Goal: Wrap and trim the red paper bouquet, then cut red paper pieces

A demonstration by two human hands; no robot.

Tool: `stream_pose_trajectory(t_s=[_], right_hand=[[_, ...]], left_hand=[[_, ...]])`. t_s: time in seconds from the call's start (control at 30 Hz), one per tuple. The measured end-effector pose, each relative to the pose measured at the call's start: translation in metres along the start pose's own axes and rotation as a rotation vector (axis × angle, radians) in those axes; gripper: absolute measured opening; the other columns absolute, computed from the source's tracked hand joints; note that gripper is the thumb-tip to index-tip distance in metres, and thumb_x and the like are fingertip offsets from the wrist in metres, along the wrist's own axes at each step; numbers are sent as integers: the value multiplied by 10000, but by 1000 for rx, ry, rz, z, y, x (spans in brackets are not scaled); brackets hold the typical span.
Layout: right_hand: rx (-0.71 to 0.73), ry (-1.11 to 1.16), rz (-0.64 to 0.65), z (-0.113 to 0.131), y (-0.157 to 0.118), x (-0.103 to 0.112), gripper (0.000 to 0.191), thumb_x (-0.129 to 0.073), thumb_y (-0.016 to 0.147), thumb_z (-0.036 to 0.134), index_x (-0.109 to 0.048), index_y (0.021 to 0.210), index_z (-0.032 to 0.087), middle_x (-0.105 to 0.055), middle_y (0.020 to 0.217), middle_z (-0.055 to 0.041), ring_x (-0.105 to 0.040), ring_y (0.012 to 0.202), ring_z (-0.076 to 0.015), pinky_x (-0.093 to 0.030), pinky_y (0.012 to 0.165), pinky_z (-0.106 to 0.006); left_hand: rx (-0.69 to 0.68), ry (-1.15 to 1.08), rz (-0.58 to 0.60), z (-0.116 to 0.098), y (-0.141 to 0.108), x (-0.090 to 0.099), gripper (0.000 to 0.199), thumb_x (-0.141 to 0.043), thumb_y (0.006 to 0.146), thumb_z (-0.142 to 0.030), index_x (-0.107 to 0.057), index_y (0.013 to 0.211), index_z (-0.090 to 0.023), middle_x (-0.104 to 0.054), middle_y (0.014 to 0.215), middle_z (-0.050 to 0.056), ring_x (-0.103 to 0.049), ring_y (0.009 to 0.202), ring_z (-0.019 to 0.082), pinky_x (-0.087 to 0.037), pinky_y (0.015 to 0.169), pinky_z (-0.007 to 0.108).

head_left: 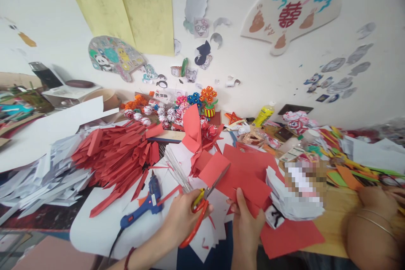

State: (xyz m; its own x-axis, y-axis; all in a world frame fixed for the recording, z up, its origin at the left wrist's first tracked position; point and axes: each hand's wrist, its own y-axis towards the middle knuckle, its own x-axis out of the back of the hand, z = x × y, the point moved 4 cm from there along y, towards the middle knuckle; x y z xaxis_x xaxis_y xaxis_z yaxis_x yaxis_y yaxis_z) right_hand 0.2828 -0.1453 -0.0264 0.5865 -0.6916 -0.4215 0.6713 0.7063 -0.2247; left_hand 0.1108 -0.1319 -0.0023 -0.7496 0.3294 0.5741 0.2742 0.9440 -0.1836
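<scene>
My left hand grips the orange and yellow handles of a pair of scissors. Their blades point up and to the right, across a piece of red paper. That paper is pinched by my right hand, thumb on top, at its lower edge. More red sheets lie just behind my right hand. A blue glue gun rests on white paper to the left of my left hand.
Piles of red strips and white strips lie at the left. Paper flowers and a yellow bottle stand near the wall. Another person's arm is at the right edge, beside a white paper stack.
</scene>
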Motion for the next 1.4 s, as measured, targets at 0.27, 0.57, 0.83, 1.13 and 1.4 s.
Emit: stream_pose_trajectory(t_s=[0.27,0.57,0.83,1.13,1.4], right_hand=[[-10,-14,0,-2,-1,0,388,-864,605,267,-644,892,126,-597,509,51,-566,433,-124,-465,427,-227],[-1,-46,23,-4,0,1,331,-851,625,295,-630,802,124,-604,509,31,-551,424,-126,-459,434,-247],[-7,-75,11,-4,1,1,338,-858,618,319,-629,787,136,-589,489,40,-534,409,-129,-462,426,-258],[-49,-46,13,-4,1,-1,373,-863,620,287,-631,867,133,-598,530,63,-521,425,-95,-498,474,-242],[-17,-57,2,-8,5,3,391,-866,609,297,-634,874,127,-636,566,37,-557,429,-107,-452,420,-217]], left_hand=[[22,90,-2,-2,-3,-2,270,-454,857,-422,-427,707,-200,-431,569,-50,-321,524,94,-227,530,233],[13,97,-10,-2,0,-1,269,-458,855,-422,-440,713,-195,-451,577,-45,-349,522,94,-229,532,232],[4,-16,9,0,1,-1,355,-475,875,-489,-463,692,-185,-445,576,-38,-343,525,93,-239,520,223],[40,-31,37,1,3,-1,349,-517,859,-477,-530,689,-173,-567,596,-10,-447,549,109,-283,539,226],[71,-29,61,5,7,-2,371,-546,845,-473,-512,633,-170,-591,550,-15,-472,509,102,-290,524,213]])
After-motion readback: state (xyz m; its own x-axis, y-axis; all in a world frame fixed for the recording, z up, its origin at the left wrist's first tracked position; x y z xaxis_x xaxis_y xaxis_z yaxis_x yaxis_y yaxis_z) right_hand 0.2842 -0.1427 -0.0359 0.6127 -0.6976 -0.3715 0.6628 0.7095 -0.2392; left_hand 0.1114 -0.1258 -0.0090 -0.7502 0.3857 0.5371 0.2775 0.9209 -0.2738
